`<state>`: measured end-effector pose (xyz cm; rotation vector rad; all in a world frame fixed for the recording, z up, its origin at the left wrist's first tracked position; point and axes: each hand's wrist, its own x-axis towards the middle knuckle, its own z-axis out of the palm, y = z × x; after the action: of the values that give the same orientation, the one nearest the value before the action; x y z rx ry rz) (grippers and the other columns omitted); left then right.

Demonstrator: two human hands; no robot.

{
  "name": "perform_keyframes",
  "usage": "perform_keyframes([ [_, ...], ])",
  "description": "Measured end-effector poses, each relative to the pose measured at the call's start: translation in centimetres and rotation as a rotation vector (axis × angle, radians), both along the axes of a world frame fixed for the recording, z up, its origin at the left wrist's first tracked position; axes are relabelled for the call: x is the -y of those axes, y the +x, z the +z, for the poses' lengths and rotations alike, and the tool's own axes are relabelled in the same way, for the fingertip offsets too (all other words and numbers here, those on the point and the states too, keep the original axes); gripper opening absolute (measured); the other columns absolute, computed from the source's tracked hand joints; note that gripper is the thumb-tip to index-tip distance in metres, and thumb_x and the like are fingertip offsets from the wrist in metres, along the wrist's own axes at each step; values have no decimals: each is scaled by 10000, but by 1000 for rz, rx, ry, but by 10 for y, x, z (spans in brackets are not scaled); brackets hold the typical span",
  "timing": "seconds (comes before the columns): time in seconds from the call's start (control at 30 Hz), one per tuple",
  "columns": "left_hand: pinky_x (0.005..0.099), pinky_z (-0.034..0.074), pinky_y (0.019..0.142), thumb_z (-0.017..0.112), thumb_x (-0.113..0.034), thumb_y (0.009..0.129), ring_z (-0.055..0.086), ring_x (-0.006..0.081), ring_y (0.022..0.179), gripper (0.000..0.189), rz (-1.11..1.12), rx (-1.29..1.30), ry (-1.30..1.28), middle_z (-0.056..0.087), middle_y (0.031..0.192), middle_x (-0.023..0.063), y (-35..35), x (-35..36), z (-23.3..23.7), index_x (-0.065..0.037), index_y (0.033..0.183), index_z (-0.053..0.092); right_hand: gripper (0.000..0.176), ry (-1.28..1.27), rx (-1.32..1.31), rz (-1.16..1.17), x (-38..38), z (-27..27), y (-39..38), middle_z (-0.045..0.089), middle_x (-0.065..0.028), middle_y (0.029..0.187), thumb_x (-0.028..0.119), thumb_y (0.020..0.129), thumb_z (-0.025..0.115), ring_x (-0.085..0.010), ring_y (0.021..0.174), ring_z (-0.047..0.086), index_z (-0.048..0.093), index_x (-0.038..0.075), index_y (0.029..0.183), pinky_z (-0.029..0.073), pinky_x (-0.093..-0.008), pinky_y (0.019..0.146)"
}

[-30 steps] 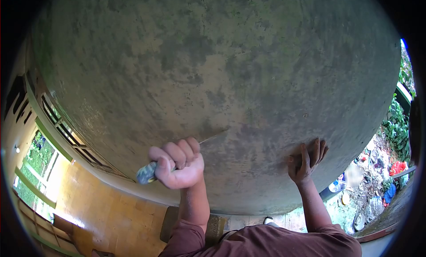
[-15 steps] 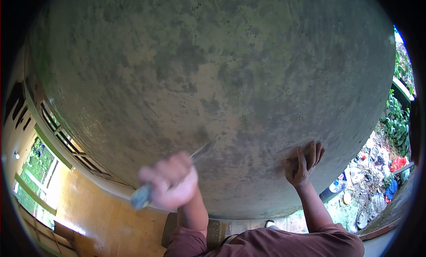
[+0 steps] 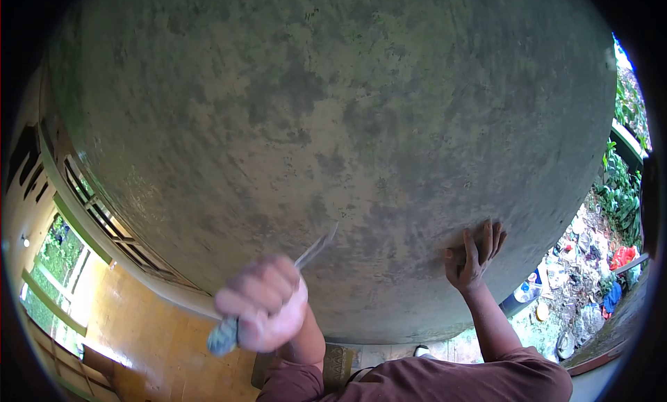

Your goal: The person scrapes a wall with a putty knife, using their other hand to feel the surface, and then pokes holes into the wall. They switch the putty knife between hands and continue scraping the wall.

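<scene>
A stained, mottled grey-green concrete wall [image 3: 333, 124] fills most of the view. My left hand [image 3: 260, 305], blurred by motion, is closed around a scraper [image 3: 226, 334] with a paint-spattered handle. Its thin metal blade [image 3: 316, 245] points up and to the right, and the tip is at the wall surface. My right hand [image 3: 476, 256] rests flat against the wall lower right, fingers spread, holding nothing. Both arms wear maroon sleeves [image 3: 417, 381] that rise from the bottom edge.
Green-framed windows [image 3: 104, 207] run along the wall's left side above a yellow tiled floor [image 3: 167, 332]. A patterned mat [image 3: 340, 360] lies below the wall. On the right, litter [image 3: 590, 263] covers the ground beside green plants [image 3: 622, 186].
My left hand has dragged the scraper down and to the left along the wall, from about mid-height to lower. My right hand has stayed pressed in the same spot.
</scene>
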<state>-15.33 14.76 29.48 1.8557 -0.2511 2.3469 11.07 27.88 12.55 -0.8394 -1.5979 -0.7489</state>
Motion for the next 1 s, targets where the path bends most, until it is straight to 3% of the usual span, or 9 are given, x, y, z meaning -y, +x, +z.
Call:
perform_keyframes([
  [0.1, 299, 221, 454, 501, -141, 872, 215, 105, 417, 200, 18, 113, -104, 298, 507, -18, 1, -18, -12, -108, 728, 364, 491, -7, 13, 14, 3, 0, -2, 308, -276, 1458, 303, 904, 563, -463, 1389, 223, 472, 63, 1322, 126, -590, 1123],
  [0.17, 298, 237, 437, 554, -128, 865, 247, 112, 406, 203, 117, -92, -40, 337, 501, -12, 11, -8, -12, -97, 740, 396, 490, 0, 7, -1, 1, 3, 0, 303, -278, 1461, 292, 899, 573, -466, 1389, 219, 480, 57, 1318, 123, -588, 1124],
  [0.3, 316, 451, 469, 733, -90, 730, 524, 174, 471, 172, 16, -421, -242, 536, 589, 35, 30, 16, -47, -73, 711, 563, 467, -65, -6, 47, 17, 8, 2, 310, -251, 1465, 277, 826, 659, -446, 1397, 214, 562, 78, 1238, 115, -564, 1136],
  [0.4, 325, 470, 528, 706, -61, 704, 563, 227, 562, 136, 243, -457, -416, 562, 626, 45, 46, 14, -99, -53, 720, 571, 420, -259, -35, 699, 54, 26, -8, 504, -243, 1256, 262, 822, 670, -434, 1209, 462, 573, 38, 1163, 363, -522, 1015],
  [0.5, 425, 439, 872, 714, -186, 748, 561, 264, 971, 201, 406, -557, -555, 625, 999, 93, 49, 26, -115, -95, 925, 691, 384, -561, 101, 1319, 91, 32, -34, 623, -199, 960, 251, 830, 666, -372, 922, 632, 566, -7, 1097, 503, -478, 817],
  [0.53, 442, 380, 969, 721, -282, 767, 490, 277, 1115, 315, 375, -572, -592, 569, 1169, 121, 49, 32, -127, -117, 1035, 705, 412, -624, 157, 1357, 99, 23, -41, 625, -203, 955, 258, 833, 663, -365, 922, 635, 552, -13, 1123, 499, -470, 819],
  [0.8, 473, 315, 1044, 711, -467, 778, 404, 338, 1244, 513, 309, -636, -763, 520, 1258, 168, 30, 51, -135, -90, 1123, 676, 565, -1158, 198, 1602, 121, -2, -68, 617, -195, 1065, 317, 834, 653, -319, 990, 633, 468, -19, 1248, 495, -414, 841],
  [0.93, 466, 318, 1052, 712, -514, 764, 429, 324, 1235, 621, 450, -436, -762, 525, 1253, 170, 15, 47, -139, -46, 1164, 637, 358, -1464, -110, 1720, 106, 12, -75, 557, -72, 910, 177, 795, 714, -123, 807, 529, 483, 51, 1039, 434, -272, 696],
  [1.0, 462, 319, 1050, 705, -498, 775, 441, 323, 1225, 600, 500, -326, -764, 532, 1238, 171, 2, 44, -146, -32, 1147, 639, 285, -1292, -201, 1770, 94, 38, -79, 558, -76, 824, 149, 810, 719, -159, 729, 543, 498, 48, 958, 447, -295, 679],
])
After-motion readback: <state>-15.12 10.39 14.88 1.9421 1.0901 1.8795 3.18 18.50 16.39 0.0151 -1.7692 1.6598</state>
